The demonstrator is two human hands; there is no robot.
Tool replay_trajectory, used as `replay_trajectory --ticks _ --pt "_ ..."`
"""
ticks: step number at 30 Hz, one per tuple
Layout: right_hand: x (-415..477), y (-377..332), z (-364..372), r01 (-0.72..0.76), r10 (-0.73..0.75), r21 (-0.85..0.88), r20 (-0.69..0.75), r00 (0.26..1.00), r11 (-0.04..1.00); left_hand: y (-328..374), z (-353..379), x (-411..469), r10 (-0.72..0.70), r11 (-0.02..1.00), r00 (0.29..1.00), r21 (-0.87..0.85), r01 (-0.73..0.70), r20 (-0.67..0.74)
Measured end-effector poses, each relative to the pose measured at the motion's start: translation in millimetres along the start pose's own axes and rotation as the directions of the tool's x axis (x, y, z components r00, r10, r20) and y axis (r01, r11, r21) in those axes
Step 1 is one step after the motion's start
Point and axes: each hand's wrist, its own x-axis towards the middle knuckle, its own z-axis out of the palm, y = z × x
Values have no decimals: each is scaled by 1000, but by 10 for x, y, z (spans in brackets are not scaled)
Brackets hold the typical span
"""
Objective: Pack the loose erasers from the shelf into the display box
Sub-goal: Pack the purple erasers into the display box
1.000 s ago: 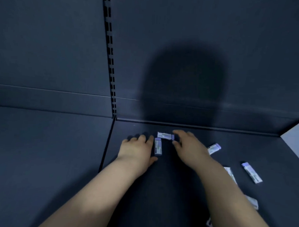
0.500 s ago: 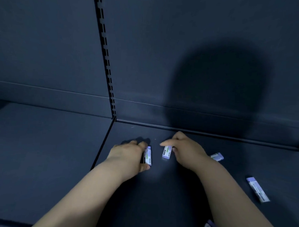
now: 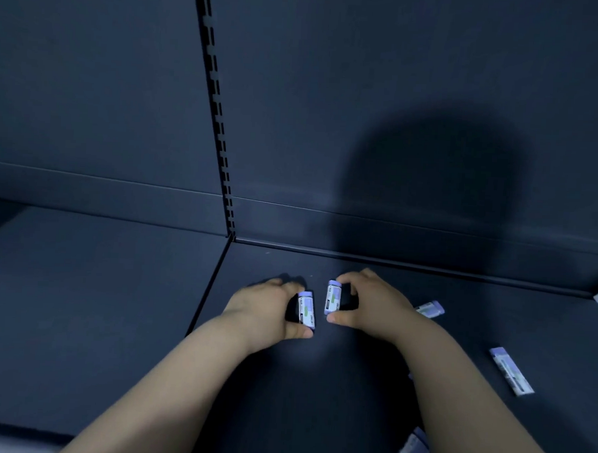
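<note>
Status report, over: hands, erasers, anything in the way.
Left hand grips first eraser; right hand pinches second eraser. More loose erasers on shelf, right side. Display box not in view. No obstruction seen.

- The shelf (image 3: 358,400) is a flat, dark blue-grey board, and a second board (image 3: 99,303) lies to its left across a straight seam.
- A white-and-lilac eraser (image 3: 431,308) lies flat towards the back right, with its near end hidden.
- A long eraser (image 3: 512,371) lies flat further right, well apart from the first and angled towards the front right.
- A front eraser (image 3: 412,449) lies at the bottom edge and is partly cut off.
- Near the seam, a left gripped eraser (image 3: 306,310) and a right gripped eraser (image 3: 333,298) sit just beside each other; whether they touch the shelf cannot be told.
</note>
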Motion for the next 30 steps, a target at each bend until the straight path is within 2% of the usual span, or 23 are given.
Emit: replay_trajectory --ticks 5,10,16,30 --pt "-212 -221 -33 85 -80 56 -87 993 995 -57 -25 -137 49 997 991 70 -40 -126" --pt "-394 -572 9 139 -127 89 -126 984 986 -250 -202 -377 131 986 936 145 -88 -327" --pt "-422 -1156 270 171 -148 121 -177 973 978 -759 -442 -733 170 983 886 134 -124 -431" --pt "-453 -3028 1275 156 -73 231 -329 941 960 -2555 -1069 -1591 236 966 904 188 -178 -356"
